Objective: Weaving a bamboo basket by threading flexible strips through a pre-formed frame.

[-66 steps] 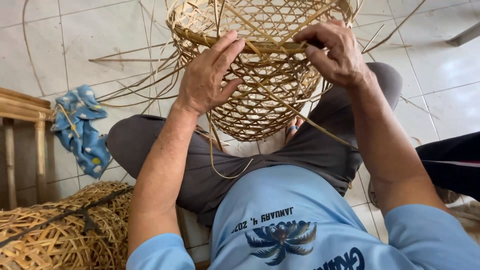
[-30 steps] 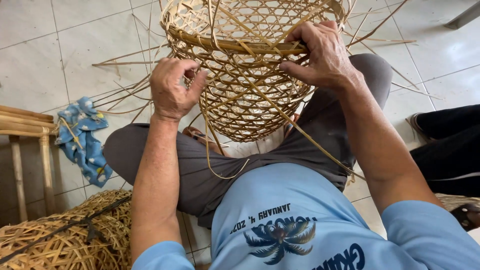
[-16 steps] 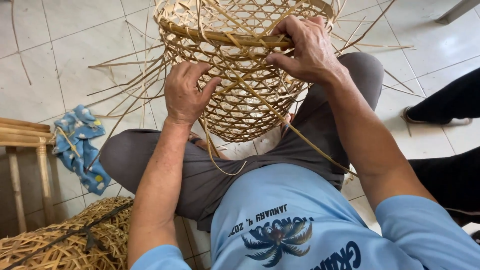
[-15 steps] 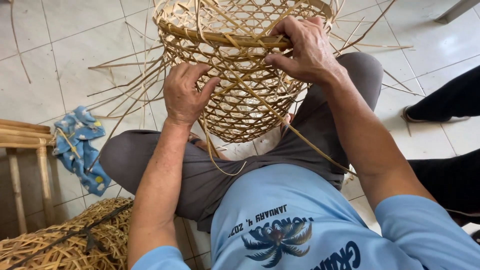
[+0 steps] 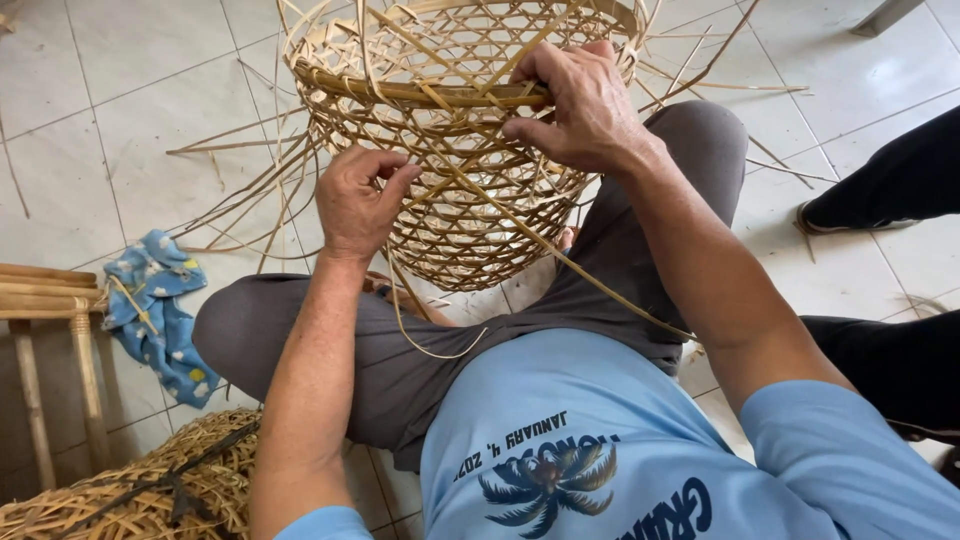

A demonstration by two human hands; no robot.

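Left hand [image 5: 360,200] slid off the rim, curling around loose strips beside the open-weave bamboo basket [image 5: 455,150]; right hand [image 5: 580,110] kept gripping the rim.

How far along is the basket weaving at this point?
Done: the open-weave bamboo basket has its body woven and a rim hoop in place. In hand: the right hand grips the hoop, the left hand pinches strips. Left: loose bamboo strip ends stick out untrimmed.
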